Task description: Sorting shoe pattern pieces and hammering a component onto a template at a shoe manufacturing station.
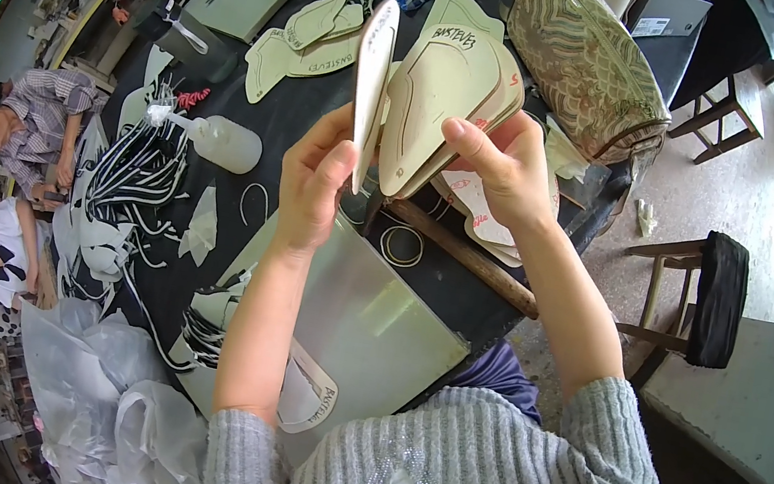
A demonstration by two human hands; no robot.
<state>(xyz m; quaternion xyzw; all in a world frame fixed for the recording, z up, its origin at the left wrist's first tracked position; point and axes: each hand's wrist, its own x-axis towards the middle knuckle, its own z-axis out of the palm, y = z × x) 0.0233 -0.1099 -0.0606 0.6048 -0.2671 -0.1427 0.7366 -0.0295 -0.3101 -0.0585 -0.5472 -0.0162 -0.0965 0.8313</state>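
Observation:
My left hand (307, 184) is closed on a cream shoe pattern piece (371, 88), thumb against fingers, the piece turned nearly edge-on. Beside it, my right hand (512, 166) grips a small stack of cream shoe pattern pieces (442, 89), thumb on the front one. Handwriting and cut lines mark that front piece. Below my hands, a wooden handle (466, 255) lies aslant on the dark table; its far end is partly covered. More pattern pieces (483, 212) with red marks lie under my right hand, and others (308, 52) rest farther off to the left.
A pale board (386, 313) lies near me, with a loose pattern piece (310, 394) on it. To the left are black-and-white straps (131, 166), a white squeeze bottle (228, 144) and plastic sheeting (109, 401). A patterned bag (578, 59) sits far right. People work at far left.

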